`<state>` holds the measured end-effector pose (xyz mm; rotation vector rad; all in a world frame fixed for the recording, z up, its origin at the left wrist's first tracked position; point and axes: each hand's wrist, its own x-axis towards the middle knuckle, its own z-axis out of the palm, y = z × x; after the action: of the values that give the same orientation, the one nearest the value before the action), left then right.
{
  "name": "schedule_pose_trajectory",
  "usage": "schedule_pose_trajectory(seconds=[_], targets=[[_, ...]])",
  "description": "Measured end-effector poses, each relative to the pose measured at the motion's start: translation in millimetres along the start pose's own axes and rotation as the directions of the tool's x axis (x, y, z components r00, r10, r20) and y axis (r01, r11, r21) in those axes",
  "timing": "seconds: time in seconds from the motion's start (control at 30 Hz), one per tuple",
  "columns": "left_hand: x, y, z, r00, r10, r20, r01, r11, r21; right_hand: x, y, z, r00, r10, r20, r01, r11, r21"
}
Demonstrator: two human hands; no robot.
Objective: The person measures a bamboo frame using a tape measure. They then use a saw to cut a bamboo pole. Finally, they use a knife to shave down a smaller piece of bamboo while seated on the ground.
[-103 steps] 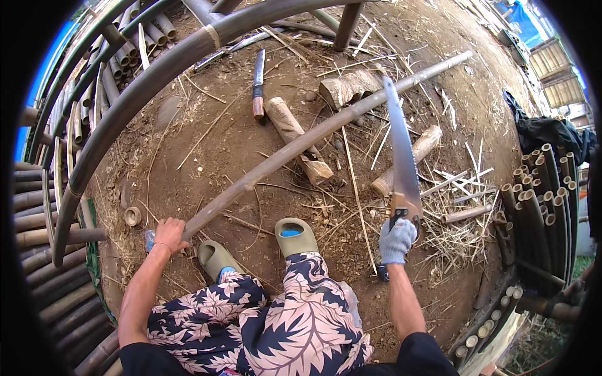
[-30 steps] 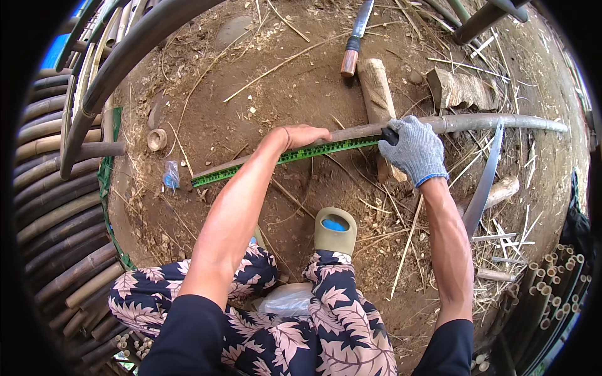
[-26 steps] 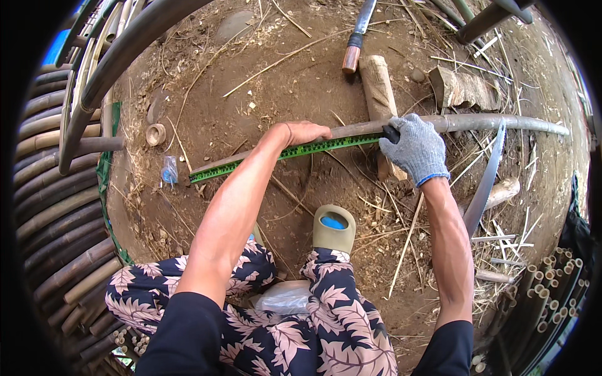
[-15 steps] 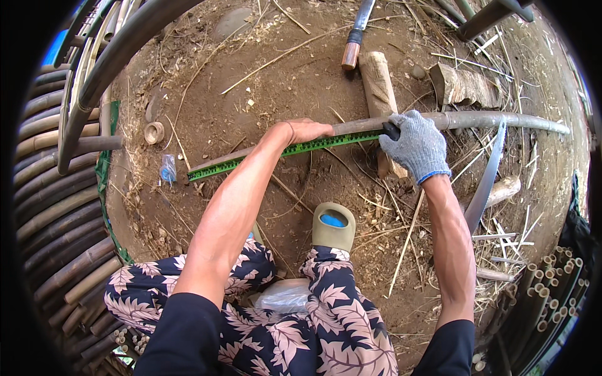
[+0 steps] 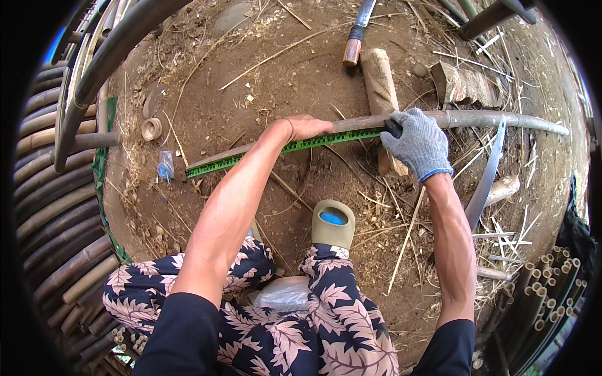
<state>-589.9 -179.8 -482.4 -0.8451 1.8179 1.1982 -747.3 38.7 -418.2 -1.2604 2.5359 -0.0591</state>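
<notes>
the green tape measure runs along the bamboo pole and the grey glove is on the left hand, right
Wrong hand: the head view shows the grey glove on the right hand; the green tape measure does run along the bamboo pole.

The pole (image 5: 476,120) runs left to right across the ground (image 5: 301,69), over the log (image 5: 380,81). The tape (image 5: 216,164) stretches along its near side. The left hand (image 5: 308,128) is on the pole, left of the log; the right hand (image 5: 417,145) is at the tape's right end. The saw (image 5: 486,178) lies right of that hand, its tip at the pole. Beyond the pole are the knife (image 5: 359,32), behind the log, and the block (image 5: 465,86), to the log's right. The bag (image 5: 165,167) sits just left of the tape's left end.
</notes>
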Motion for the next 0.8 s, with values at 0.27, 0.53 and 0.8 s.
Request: schedule_pose_trajectory(seconds=[0.27, 0.53, 0.8], targets=[[-7.2, 2.4, 2.0, 1.0, -0.007, -0.014, 0.007, 1.0, 0.021, -1.1, -3.8, -2.5, 1.0, 0.002, 0.005, -0.002, 1.0, -0.013], [4.1, -13.4, 7.6, 0.991, 0.061, -0.115, -0.056, 0.997, 0.047, -45.9, -42.4, -14.9, 0.987, -0.117, 0.112, 0.105, 0.988, 0.112], [4.4, -8.0, 13.8, 0.966, 0.106, -0.234, -0.092, 0.993, 0.071, -208.2, -22.0, 60.3, 0.926, 0.291, 0.24, -0.338, 0.923, 0.186]])
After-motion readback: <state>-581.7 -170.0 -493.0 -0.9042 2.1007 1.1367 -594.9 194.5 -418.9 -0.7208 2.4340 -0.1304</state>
